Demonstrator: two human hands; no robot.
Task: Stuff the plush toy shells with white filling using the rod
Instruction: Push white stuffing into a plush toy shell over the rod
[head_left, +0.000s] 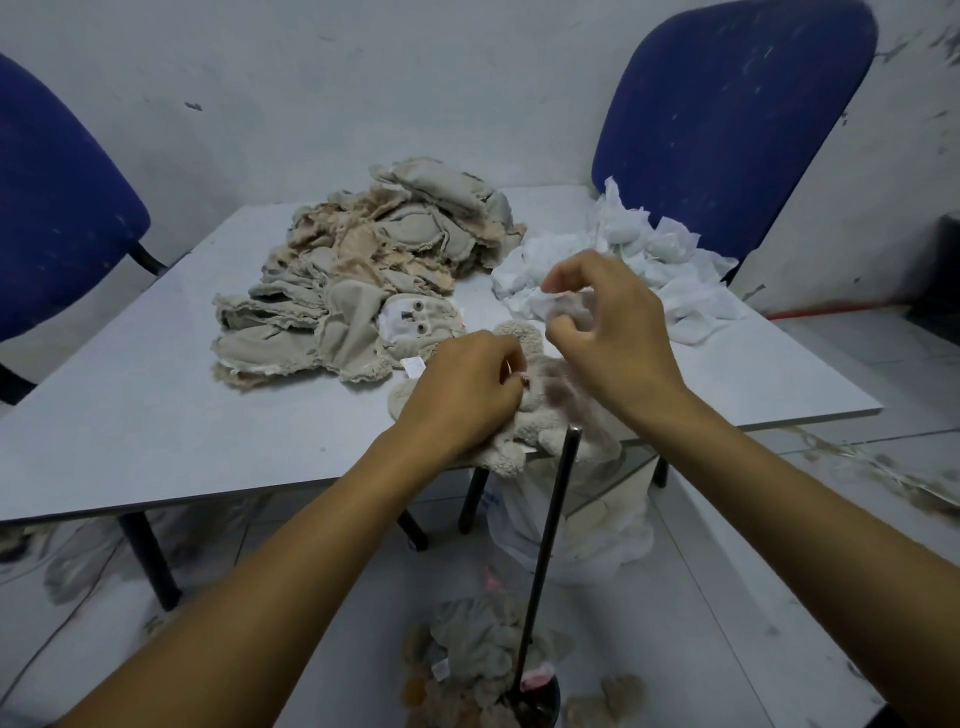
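Observation:
A beige plush toy shell lies at the near edge of the white table. My left hand grips the shell, fingers curled at its opening. My right hand hovers just above it, pinching a wad of white filling. A black rod stands upright below the table edge, its top near the shell and its foot in a dark base on the floor; neither hand holds it. More white filling is heaped at the table's back right. A pile of flat beige shells lies at centre back.
Two blue chairs stand beside the table, one at the left and one at the back right. A white plastic bag sits under the table. Several plush toys lie on the floor by the rod's foot.

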